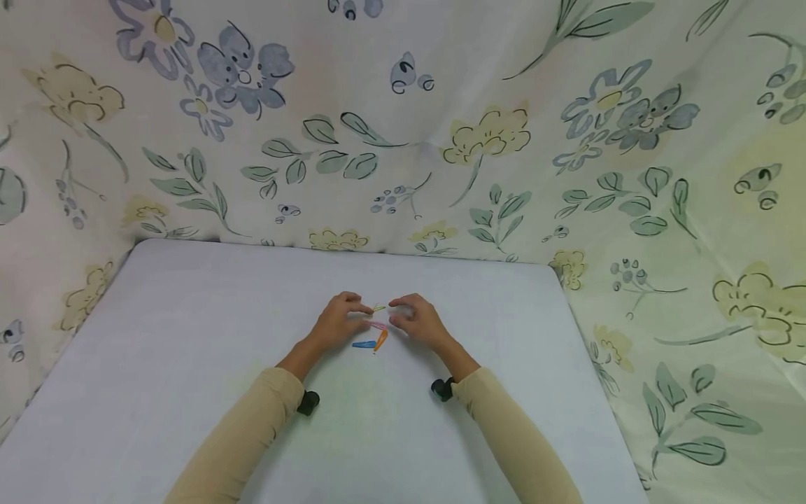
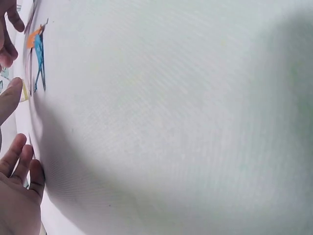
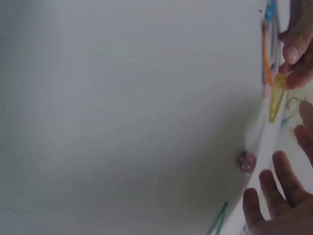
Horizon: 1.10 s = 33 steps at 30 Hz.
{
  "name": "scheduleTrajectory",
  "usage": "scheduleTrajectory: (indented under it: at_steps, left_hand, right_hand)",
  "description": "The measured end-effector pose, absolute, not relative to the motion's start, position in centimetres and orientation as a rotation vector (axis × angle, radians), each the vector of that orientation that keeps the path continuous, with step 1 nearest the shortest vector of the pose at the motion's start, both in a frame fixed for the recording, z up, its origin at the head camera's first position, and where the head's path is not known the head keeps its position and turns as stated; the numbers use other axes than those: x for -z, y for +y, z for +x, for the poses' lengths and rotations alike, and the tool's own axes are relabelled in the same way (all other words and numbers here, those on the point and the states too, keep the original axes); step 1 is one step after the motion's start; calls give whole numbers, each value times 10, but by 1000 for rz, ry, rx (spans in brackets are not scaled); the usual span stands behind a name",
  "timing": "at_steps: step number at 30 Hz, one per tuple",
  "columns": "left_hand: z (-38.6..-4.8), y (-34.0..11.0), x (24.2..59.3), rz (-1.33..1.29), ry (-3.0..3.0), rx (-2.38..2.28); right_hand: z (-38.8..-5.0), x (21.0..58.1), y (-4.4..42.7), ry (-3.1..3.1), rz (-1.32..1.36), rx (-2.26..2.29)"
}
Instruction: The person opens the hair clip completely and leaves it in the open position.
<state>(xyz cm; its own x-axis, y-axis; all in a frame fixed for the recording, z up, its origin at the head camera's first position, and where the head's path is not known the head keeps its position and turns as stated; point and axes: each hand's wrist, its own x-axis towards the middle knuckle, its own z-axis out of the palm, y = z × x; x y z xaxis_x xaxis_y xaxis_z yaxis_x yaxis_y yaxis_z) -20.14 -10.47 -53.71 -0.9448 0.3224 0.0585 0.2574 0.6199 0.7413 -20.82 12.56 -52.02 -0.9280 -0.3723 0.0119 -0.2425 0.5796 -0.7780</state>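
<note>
The yellow hair clip (image 3: 278, 98) is up at the fingertips of the left hand (image 1: 340, 322), which are closed on one end of it; exactly which fingers pinch it, I cannot tell. The right hand (image 1: 418, 322) is just opposite, its fingers spread apart and holding nothing. Between the hands and a little nearer to the person, a pink clip (image 1: 377, 325), an orange clip (image 1: 380, 340) and a blue clip (image 1: 363, 344) lie close together on the white table (image 1: 504, 329). In the right wrist view, a green clip (image 3: 218, 220) and a blurred reddish thing with pale dots (image 3: 249, 162) are near the right hand. Behind the table hangs a cloth (image 1: 428, 189) with printed flowers and leaves
</note>
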Motion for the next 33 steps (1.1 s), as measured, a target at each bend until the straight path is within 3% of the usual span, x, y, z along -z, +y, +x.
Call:
scheduleTrajectory:
  at_steps: [16,26,33]
  left_hand:
    - [-197,-101,539,537,2819,-1113]
    - [-196,-100,547,633,2935,-1194]
    - [-196,-98,545,559,2893,-1183]
  right_hand:
    - [-205,538,124,2835,-762,868]
    - [-203,537,118,2907,-737,825]
    - [-202,536,115,2911,-705,851]
